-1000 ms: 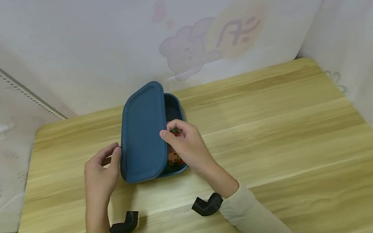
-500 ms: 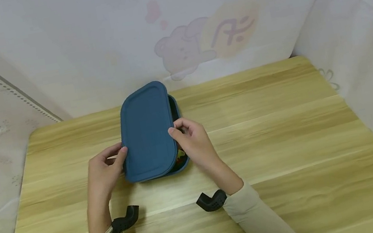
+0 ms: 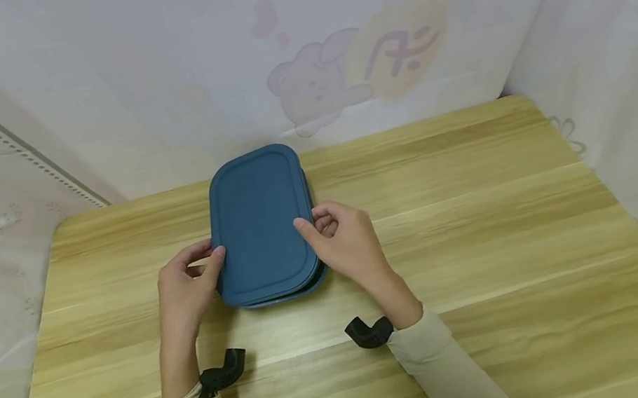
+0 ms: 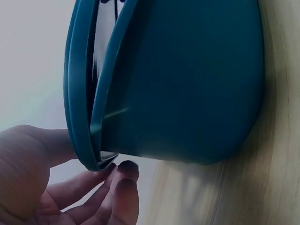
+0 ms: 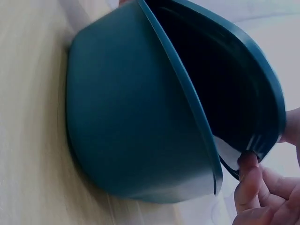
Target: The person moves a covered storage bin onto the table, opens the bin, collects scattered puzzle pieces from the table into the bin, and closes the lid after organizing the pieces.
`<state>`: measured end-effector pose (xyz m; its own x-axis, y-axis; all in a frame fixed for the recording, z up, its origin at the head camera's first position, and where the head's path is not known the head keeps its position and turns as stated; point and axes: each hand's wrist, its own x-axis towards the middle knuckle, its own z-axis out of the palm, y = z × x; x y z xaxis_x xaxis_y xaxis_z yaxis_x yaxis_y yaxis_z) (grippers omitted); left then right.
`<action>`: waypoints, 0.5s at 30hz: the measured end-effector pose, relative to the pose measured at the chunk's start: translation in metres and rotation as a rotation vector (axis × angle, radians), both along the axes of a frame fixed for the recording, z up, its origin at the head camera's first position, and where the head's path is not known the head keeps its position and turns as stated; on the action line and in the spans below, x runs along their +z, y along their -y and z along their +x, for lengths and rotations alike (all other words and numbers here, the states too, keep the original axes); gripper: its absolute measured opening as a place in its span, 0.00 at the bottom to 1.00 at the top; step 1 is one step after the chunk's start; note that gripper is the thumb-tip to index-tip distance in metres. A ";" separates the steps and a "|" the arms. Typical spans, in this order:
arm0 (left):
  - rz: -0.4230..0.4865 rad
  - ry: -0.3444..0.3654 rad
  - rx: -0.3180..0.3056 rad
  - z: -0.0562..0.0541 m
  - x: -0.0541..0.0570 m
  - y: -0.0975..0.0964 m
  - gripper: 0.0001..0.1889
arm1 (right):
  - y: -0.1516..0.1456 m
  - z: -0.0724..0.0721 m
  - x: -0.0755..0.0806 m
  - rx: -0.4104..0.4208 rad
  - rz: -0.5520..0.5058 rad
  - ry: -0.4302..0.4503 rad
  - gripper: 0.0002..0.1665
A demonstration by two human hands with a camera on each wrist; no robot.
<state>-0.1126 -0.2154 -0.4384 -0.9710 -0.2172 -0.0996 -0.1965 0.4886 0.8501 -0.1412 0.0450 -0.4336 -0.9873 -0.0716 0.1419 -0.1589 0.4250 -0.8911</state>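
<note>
A blue rectangular lid (image 3: pixel 261 220) with rounded corners lies over a deep blue storage box (image 4: pixel 187 93). My left hand (image 3: pixel 188 284) pinches the lid's left edge, thumb on top and fingers curled below the rim. On the opposite side my right hand (image 3: pixel 349 243) holds the right edge, thumb on the upper face and fingertips under it. In the right wrist view, a wedge-shaped gap shows between the raised lid and the box rim. At the left the lid sits closer to the rim, with a narrow gap. The box's contents are hidden now.
The box stands on a wood-grain table (image 3: pixel 491 232), towards its back edge. Behind the table hangs a pale printed curtain (image 3: pixel 175 75), with similar cloth at both sides. Black curved camera mounts (image 3: pixel 224 371) sit at both wrists.
The lid's right side has come down over the box, covering the coloured contents seen before. Both hands have shifted slightly right with it, and the left hand has closed on the lid's edge.
</note>
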 end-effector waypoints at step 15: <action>-0.013 -0.048 -0.021 -0.001 -0.003 0.001 0.21 | -0.006 -0.003 0.000 -0.017 0.211 -0.027 0.22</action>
